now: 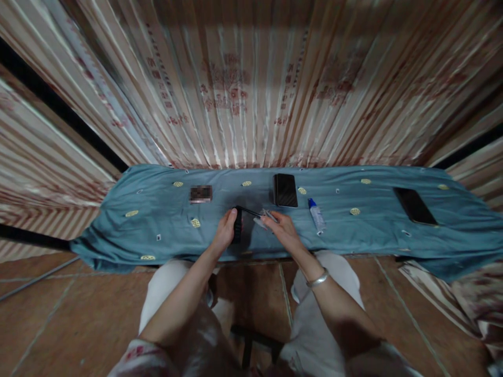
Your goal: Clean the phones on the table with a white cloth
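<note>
My left hand (226,230) grips the left edge of a black phone (239,225) that lies on the blue cloth-covered table (157,214). My right hand (281,228) pinches a thin clear sheet or small tool (262,217) at the phone's upper right corner. A silver bangle (317,279) sits on my right wrist. What exactly the right fingers hold is too small and blurred to tell.
A second black phone (285,189) lies just beyond my right hand. A small white bottle with a blue cap (316,214) lies to its right. Another dark phone (415,206) rests at the far right. A small card (200,193) lies at left. Striped curtains (251,89) hang behind.
</note>
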Available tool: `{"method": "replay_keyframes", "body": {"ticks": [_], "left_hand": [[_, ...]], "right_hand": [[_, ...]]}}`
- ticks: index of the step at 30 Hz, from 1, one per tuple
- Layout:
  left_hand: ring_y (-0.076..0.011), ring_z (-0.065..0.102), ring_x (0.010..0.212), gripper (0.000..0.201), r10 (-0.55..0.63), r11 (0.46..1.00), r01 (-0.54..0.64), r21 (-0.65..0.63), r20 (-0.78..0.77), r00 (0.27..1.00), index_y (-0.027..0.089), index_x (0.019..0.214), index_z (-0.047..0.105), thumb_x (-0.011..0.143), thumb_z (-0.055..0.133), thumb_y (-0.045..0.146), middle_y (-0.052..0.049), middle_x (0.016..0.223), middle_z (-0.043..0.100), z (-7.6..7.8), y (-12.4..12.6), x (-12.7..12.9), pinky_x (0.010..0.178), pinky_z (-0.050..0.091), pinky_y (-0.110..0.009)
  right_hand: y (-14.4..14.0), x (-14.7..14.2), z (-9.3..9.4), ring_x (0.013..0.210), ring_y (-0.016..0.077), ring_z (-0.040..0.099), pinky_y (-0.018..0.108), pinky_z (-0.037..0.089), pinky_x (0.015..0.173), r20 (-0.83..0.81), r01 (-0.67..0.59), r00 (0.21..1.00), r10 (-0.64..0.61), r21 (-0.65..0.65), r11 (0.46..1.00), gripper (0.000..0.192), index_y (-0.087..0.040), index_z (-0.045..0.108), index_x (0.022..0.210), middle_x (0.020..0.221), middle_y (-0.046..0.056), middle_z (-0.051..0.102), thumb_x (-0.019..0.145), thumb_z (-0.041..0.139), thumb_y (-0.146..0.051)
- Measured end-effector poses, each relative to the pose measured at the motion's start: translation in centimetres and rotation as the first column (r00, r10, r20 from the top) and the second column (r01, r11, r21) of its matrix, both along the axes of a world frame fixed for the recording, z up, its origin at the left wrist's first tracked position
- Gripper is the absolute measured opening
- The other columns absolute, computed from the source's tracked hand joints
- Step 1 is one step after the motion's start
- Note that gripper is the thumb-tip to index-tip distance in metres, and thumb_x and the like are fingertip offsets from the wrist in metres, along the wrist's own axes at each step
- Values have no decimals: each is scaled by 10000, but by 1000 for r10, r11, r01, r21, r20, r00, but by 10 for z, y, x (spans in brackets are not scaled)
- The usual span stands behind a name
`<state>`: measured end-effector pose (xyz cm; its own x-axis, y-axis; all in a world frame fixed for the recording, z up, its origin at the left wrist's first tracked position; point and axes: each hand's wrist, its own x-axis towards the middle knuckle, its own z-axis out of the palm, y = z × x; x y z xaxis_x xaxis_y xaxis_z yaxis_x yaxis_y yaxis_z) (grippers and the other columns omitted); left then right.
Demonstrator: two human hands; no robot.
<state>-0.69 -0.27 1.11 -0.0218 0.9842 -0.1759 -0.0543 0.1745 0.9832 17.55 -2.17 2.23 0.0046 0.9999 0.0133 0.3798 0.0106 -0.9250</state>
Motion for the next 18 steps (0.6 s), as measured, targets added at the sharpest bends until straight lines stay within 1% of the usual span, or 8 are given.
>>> {"method": "replay_keyframes", "body": {"ticks": [4, 7, 9, 12, 13, 14, 16, 18], "left_hand": [[-149, 531, 452, 532, -169, 981, 168, -93, -5, 986, 185, 641, 626, 675, 598, 715, -37, 523, 598, -1, -9, -3, 436, 405, -270], [-148, 539, 449, 518, -260, 954, 258, -152, 5, 965, 171, 634, 642, 687, 611, 685, -44, 511, 606, -1, -17, -3, 426, 398, -256], [-144, 553, 454, 501, -293, 937, 297, -182, 49, 955, 152, 711, 651, 687, 639, 652, -42, 536, 623, 0, -23, -2, 431, 413, -246], [-144, 603, 506, 514, -276, 927, 314, -206, 191, 942, 150, 971, 627, 696, 680, 581, -39, 663, 677, 4, -29, 0, 481, 477, -250], [-145, 616, 521, 517, -264, 923, 316, -219, 235, 935, 153, 1014, 609, 714, 669, 570, -44, 695, 687, 6, -31, 1, 496, 494, -256], [-147, 627, 533, 504, -253, 918, 318, -236, 270, 929, 151, 1021, 602, 737, 648, 564, -53, 714, 693, 7, -32, 1, 509, 507, -261], [-146, 635, 538, 456, -227, 908, 317, -273, 316, 921, 133, 943, 615, 785, 594, 560, -73, 716, 694, 9, -34, 1, 512, 515, -257], [-143, 636, 536, 434, -197, 895, 315, -315, 354, 914, 118, 875, 629, 826, 550, 542, -87, 718, 695, 11, -35, 0, 503, 514, -247]], "right_hand": [[15, 17, -8, 637, 161, 521, 291, 421, 606, -182, 115, 976, -123, -54, 992, 427, -173, 660, 745, 626, -8, 579, 760, 571, -590], [20, 21, -5, 658, 165, 540, 286, 444, 595, -285, 136, 945, -163, -113, 984, 451, -163, 672, 758, 643, 6, 601, 715, 616, -608], [22, 20, -2, 651, 163, 548, 284, 446, 582, -339, 131, 924, -176, -151, 980, 481, -151, 682, 776, 668, 20, 625, 679, 647, -621], [29, 19, -3, 648, 164, 570, 289, 452, 593, -409, 120, 894, -182, -173, 978, 507, -137, 691, 798, 706, 44, 657, 641, 674, -620], [33, 19, -6, 658, 168, 583, 291, 458, 601, -431, 138, 880, -198, -166, 976, 497, -138, 690, 798, 717, 49, 664, 637, 675, -608], [37, 20, -9, 679, 176, 600, 293, 468, 615, -451, 176, 863, -228, -155, 972, 480, -141, 688, 808, 737, 54, 672, 638, 672, -589], [44, 22, -15, 768, 200, 635, 311, 496, 673, -473, 289, 823, -313, -125, 949, 456, -152, 681, 885, 829, 67, 694, 660, 640, -547], [49, 24, -18, 919, 221, 642, 343, 508, 793, -479, 381, 792, -379, -97, 920, 465, -164, 660, 1010, 991, 82, 699, 703, 592, -507]]}}
